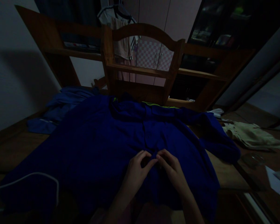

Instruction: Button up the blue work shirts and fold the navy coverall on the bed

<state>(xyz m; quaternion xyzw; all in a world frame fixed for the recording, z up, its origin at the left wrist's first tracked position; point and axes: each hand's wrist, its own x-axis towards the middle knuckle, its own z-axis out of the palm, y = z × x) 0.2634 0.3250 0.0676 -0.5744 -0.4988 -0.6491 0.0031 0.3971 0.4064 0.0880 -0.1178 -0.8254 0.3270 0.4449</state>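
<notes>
A large blue jacket (102,140) with yellow-green trim lies spread over a wooden desk (226,174), its front facing up and its collar away from me. Low on the front opening, my left hand (140,165) pinches the cloth between thumb and fingers. Right beside it my right hand (169,163) pinches the same edge, the fingertips of both hands almost touching. The small bit of cloth between the fingers is mostly hidden, and whether a button is there I cannot tell. One sleeve (219,137) reaches out to the right.
Crumpled blue cloth (67,102) lies at the back left. A white cable (37,173) crosses the jacket's lower left. Wooden shelving (142,73) rises behind. Folded pale cloth (254,133), a clear glass object (253,159) and papers (277,182) sit on the right. The room is dim.
</notes>
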